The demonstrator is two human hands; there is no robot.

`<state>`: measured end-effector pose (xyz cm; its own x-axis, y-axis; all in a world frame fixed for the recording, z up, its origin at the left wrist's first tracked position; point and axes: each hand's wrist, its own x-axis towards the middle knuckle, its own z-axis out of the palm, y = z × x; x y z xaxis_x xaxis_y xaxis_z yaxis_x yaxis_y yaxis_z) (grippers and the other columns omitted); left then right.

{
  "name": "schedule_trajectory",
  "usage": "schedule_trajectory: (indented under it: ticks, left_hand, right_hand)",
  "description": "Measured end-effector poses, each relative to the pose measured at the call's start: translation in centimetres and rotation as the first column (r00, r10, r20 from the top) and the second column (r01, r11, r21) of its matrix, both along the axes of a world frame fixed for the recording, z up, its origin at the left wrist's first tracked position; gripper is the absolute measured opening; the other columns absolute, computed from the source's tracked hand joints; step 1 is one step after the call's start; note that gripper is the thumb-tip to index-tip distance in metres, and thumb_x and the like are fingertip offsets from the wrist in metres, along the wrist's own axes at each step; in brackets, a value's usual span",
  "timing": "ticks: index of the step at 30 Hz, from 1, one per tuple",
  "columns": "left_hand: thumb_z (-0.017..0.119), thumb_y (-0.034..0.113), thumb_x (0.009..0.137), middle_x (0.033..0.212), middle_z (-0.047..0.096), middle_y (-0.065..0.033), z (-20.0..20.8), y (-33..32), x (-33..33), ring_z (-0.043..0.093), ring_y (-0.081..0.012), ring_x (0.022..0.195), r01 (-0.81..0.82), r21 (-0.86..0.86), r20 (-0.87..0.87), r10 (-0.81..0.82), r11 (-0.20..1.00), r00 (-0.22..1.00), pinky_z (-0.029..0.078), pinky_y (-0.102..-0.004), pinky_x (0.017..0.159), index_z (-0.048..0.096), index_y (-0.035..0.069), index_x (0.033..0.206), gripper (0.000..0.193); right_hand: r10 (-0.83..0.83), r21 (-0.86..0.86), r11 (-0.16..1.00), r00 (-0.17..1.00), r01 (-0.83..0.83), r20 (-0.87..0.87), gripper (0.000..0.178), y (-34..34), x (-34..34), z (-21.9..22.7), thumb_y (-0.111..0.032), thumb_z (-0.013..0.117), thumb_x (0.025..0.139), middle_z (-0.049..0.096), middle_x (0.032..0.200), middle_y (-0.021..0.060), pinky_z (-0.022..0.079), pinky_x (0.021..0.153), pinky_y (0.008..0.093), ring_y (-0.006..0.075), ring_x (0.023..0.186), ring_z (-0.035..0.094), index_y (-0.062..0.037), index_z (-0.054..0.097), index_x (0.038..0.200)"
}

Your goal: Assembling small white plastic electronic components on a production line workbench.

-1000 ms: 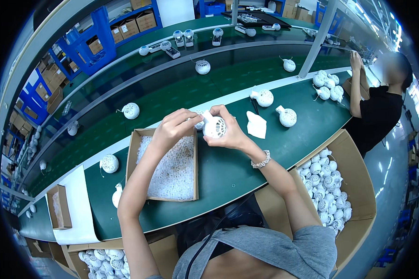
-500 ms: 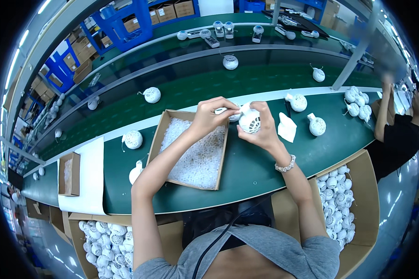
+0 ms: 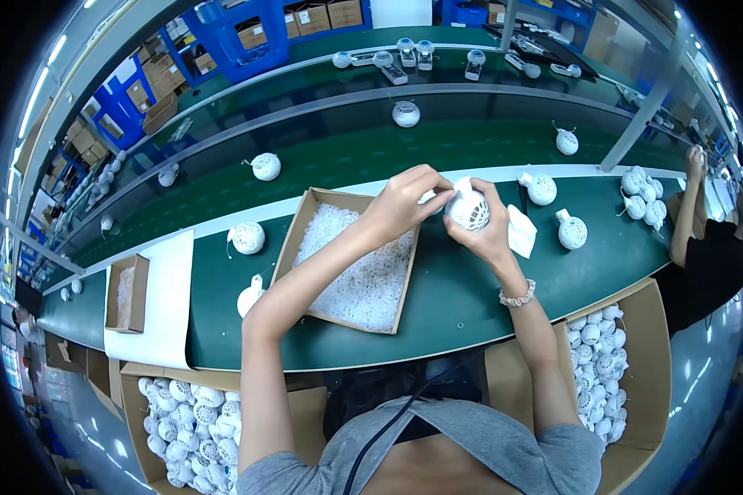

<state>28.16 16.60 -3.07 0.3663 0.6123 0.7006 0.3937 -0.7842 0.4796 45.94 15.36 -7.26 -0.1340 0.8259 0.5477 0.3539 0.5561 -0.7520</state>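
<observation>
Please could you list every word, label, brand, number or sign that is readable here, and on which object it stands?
No text can be read.
White vented ball in the right hand: no lettering can be made out.
Cardboard boxes at the back: any markings are too small to read.

Bench [image 3: 462,289] grn, under grip. Just beyond grip: grn belt [image 3: 330,157], w/ grey rail [image 3: 338,101] past it. Farther beyond, wht gadgets [image 3: 425,56] w/ round heads, some lying flat; blk tray [image 3: 584,69] of parts to their R. Blue rack [image 3: 248,41] far L beyond grip; brn cartons [image 3: 345,13] nr it. Metal post [image 3: 648,103] R & beyond. Co-worker [image 3: 706,272] far R, blk top, forearm up. Well L, nearer: wht sheet [image 3: 165,305], sm. box [image 3: 140,293] on it, contents unclear. Shiny floor [image 3: 702,371] far R.
</observation>
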Motion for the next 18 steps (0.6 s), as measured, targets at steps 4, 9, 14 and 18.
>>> schedule_trajectory:
  ticks: [4,9,14,18]
  left_hand:
    - [0.067,0.002,0.078,0.079,0.063,-0.0066,-0.8,-0.3,0.5,0.058,-0.0154,0.066,-0.051,0.061,0.026,0.049,0.997,0.998,0.048,-0.0248,0.059,0.064,0.000,0.081,0.005]
    - [0.069,0.005,0.078,0.080,0.064,-0.0073,-0.3,-1.2,2.5,0.058,-0.0138,0.066,-0.048,-0.059,0.118,0.054,0.997,0.992,0.049,-0.0242,0.059,0.065,-0.001,0.084,0.009]
    - [0.064,0.005,0.083,0.078,0.064,-0.0080,1.2,-2.6,2.6,0.057,-0.0112,0.064,0.118,-0.353,0.250,-0.028,0.928,0.968,0.047,-0.0229,0.057,0.061,0.001,0.104,0.022]
    - [0.063,0.015,0.085,0.074,0.062,-0.0069,2.6,-4.0,-0.7,0.052,-0.0107,0.058,-0.165,-0.366,-0.100,0.137,0.916,0.985,0.040,-0.0226,0.051,0.059,0.004,0.107,0.025]
  right_hand:
    - [0.060,-0.046,0.997,0.997,-0.062,-0.045,0.053,-0.1,0.0,0.2,-0.011,0.072,0.063,0.058,0.099,0.0119,0.047,0.071,0.0267,0.0202,0.081,0.058,-0.0016,0.051,0.111]
    - [0.285,-0.152,0.924,0.895,-0.352,-0.344,0.051,1.2,1.1,-0.8,-0.016,0.070,0.066,0.060,0.094,0.0124,0.049,0.061,0.0252,0.0202,0.073,0.061,-0.0020,0.053,0.112]
    - [0.285,-0.316,0.736,0.696,-0.599,-0.659,0.049,0.7,1.1,0.9,-0.017,0.066,0.071,0.060,0.093,0.0127,0.053,0.060,0.0283,0.0219,0.076,0.062,-0.0024,0.051,0.116]
    - [0.259,-0.334,0.628,0.593,-0.703,-0.762,0.048,1.7,2.1,0.8,-0.016,0.062,0.075,0.059,0.095,0.0130,0.056,0.062,0.0329,0.0242,0.081,0.062,-0.0019,0.049,0.118]
